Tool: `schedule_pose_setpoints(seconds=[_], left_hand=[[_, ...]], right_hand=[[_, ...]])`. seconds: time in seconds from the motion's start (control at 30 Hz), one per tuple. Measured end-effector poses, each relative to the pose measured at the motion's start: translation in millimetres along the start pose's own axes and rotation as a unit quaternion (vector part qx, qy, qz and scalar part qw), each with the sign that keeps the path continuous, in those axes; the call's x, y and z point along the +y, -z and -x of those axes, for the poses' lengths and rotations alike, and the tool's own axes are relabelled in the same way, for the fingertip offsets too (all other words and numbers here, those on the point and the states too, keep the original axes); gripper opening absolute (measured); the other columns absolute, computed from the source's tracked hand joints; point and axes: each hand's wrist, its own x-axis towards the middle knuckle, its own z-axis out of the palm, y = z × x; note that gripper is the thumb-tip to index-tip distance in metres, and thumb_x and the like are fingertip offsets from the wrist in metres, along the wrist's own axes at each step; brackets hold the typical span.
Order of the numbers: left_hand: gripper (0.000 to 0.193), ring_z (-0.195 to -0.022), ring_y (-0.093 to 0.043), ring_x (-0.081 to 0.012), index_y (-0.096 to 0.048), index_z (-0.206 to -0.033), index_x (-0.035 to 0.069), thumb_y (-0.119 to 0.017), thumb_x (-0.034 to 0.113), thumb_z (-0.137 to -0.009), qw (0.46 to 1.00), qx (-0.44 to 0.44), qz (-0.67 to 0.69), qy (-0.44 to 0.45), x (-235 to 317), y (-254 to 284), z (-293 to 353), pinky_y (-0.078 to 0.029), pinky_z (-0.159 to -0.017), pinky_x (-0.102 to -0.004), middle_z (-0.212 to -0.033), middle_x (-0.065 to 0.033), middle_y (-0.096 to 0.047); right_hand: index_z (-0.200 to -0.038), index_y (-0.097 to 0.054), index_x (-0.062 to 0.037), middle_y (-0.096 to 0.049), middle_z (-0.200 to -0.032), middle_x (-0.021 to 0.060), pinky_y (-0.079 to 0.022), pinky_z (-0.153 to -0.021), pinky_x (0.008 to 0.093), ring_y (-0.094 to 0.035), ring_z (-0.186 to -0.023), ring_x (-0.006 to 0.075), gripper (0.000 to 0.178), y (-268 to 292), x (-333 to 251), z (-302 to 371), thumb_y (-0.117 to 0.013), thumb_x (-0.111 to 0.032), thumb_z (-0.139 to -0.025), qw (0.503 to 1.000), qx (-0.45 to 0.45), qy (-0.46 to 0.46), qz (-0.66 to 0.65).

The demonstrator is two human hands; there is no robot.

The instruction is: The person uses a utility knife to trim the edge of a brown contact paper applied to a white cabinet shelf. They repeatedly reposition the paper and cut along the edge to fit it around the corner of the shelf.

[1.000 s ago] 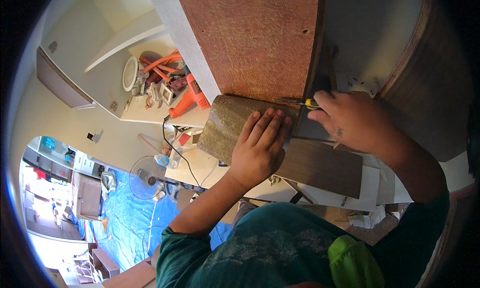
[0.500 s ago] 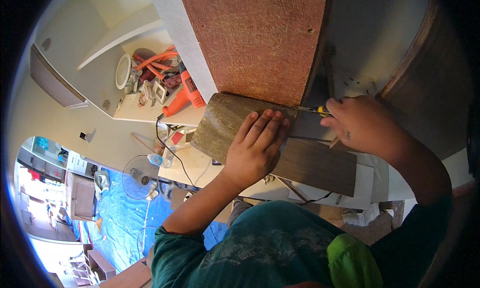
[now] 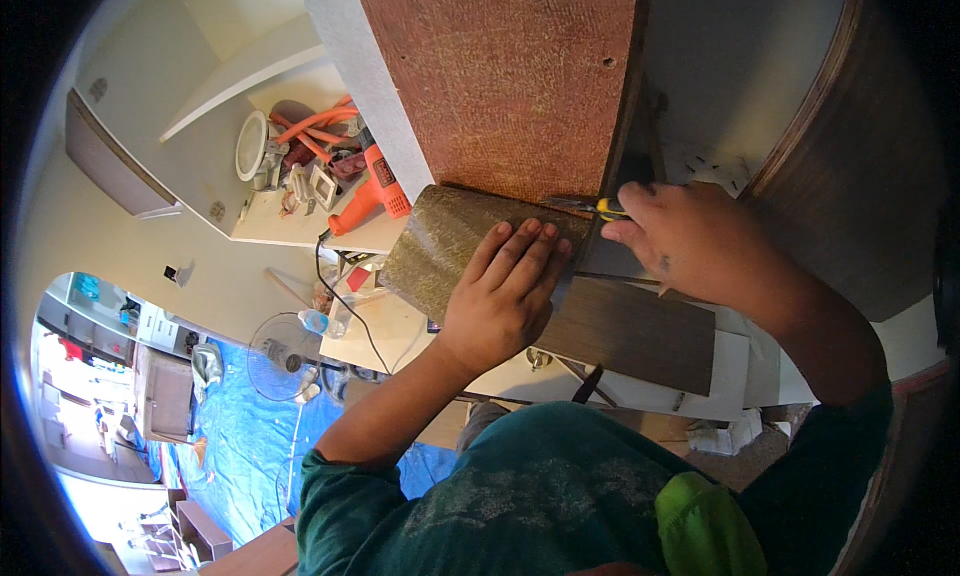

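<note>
Nearest is the dark green shirt [image 3: 540,476], with a bright green cloth [image 3: 708,526] at its right side. The left hand [image 3: 503,301] lies flat, its grip fully opened out with fingers together, on the right half of a mottled brown sheet [image 3: 425,248]; it has hold of nothing. The sheet lies at the near end of a reddish-brown panel [image 3: 500,86]. The right hand [image 3: 690,236] is just beyond the panel's near right corner, its grip closed around a yellow-handled tool [image 3: 610,209]. The tool's slim metal end points left along the sheet's far edge; whether it touches the sheet I cannot tell.

Lower down, right of the left hand, a dark brown board [image 3: 645,331] extends beneath the right forearm. Beyond the panel's left edge, a pale shelf [image 3: 275,226] carries an orange power tool [image 3: 372,194] near its right end, with orange tubing [image 3: 320,128] behind and a white ring [image 3: 252,146] toward the left. A dark cord [image 3: 345,304] hangs from the power tool. Farther off, a blue tarp [image 3: 235,406] covers the floor.
</note>
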Motion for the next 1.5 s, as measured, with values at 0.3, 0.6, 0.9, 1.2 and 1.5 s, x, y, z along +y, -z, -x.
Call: schedule_pose_setpoints(seconds=[0.3, 0.6, 0.9, 1.2, 1.5], left_hand=[[0.065, -0.135, -0.05, -0.031, -0.06, -0.138, 0.01, -0.071, 0.021, -0.074, 1.0, -0.017, -0.004, -0.003, -3, 1, 4, -0.033, -0.117, -0.0501, -0.143, -0.0125, -0.054], [0.064, -0.135, -0.05, -0.0299, -0.06, -0.137, 0.01, -0.071, 0.022, -0.075, 0.999, -0.031, -0.011, -0.027, -11, 2, 6, -0.033, -0.118, -0.049, -0.144, -0.011, -0.054], [0.064, -0.133, -0.052, -0.0301, -0.062, -0.135, 0.009, -0.071, 0.02, -0.073, 1.0, -0.017, 0.0, -0.024, -9, 4, 5, -0.035, -0.116, -0.0493, -0.142, -0.0113, -0.056], [0.063, -0.132, -0.053, -0.0299, -0.062, -0.136, 0.009, -0.07, 0.019, -0.074, 1.0, -0.015, 0.002, -0.018, -7, 2, 8, -0.035, -0.116, -0.0491, -0.141, -0.0111, -0.057], [0.061, -0.135, -0.051, -0.0289, -0.061, -0.137, 0.01, -0.069, 0.02, -0.077, 1.0, -0.022, -0.001, -0.012, -7, 1, 14, -0.034, -0.117, -0.0485, -0.143, -0.0108, -0.055]], right_hand=[[-0.096, -0.062, -0.0026, -0.067, -0.073, 0.0163, -0.055, -0.062, 0.0461, -0.07, -0.068, 0.033, 0.03, -5, 3, 0, -0.058, -0.032, -0.1, 0.998, -0.065, -0.024, -0.012], [-0.094, -0.061, -0.0037, -0.064, -0.07, 0.0144, -0.052, -0.06, 0.0424, -0.067, -0.063, 0.0303, 0.028, 16, 18, 31, -0.057, -0.03, -0.102, 0.986, -0.143, -0.052, 0.071], [-0.097, -0.059, -0.0009, -0.064, -0.07, 0.0157, -0.052, -0.059, 0.043, -0.067, -0.064, 0.0329, 0.035, 1, -9, -3, -0.057, -0.035, -0.102, 0.999, -0.013, -0.016, -0.024], [-0.094, -0.06, 0.0019, -0.066, -0.07, 0.0185, -0.055, -0.059, 0.0448, -0.07, -0.066, 0.0338, 0.039, -13, -20, -20, -0.057, -0.036, -0.102, 1.0, 0.003, -0.001, -0.003], [-0.096, -0.064, -0.0008, -0.068, -0.077, 0.0161, -0.055, -0.063, 0.044, -0.07, -0.07, 0.0304, 0.033, 10, 4, 21, -0.056, -0.033, -0.102, 0.983, -0.156, -0.074, 0.067]])
